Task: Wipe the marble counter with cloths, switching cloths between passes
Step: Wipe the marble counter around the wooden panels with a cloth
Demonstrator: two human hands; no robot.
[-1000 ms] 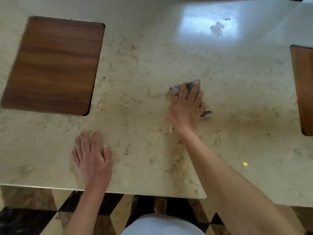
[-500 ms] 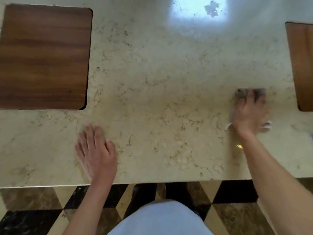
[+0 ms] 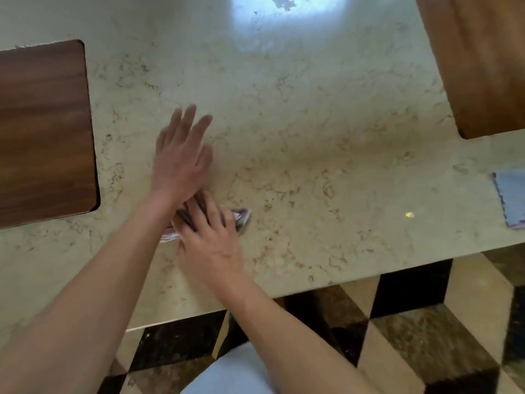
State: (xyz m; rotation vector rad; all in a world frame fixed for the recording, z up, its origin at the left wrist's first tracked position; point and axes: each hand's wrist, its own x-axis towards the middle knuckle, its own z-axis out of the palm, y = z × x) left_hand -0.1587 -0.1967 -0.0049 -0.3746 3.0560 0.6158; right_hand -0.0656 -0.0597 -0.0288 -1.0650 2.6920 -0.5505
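The beige marble counter (image 3: 312,115) fills most of the view. My right hand (image 3: 211,237) presses flat on a crumpled grey-purple cloth (image 3: 242,218) close to the counter's front edge. Bits of the cloth stick out on both sides of the hand. My left hand (image 3: 181,155) hovers just beyond it, fingers spread and holding nothing, and its wrist crosses over my right fingertips. A second, light blue cloth (image 3: 511,201) lies flat at the right edge of the view.
Dark wood insets sit in the counter at the left (image 3: 42,132) and at the far right (image 3: 483,61). A bright window reflection (image 3: 284,12) shines at the back. Below the front edge is a checkered floor (image 3: 412,322).
My right hand has swept the grey cloth from the right side back to the left. My left hand has lifted off the counter and moved over it. The blue cloth has come into view.
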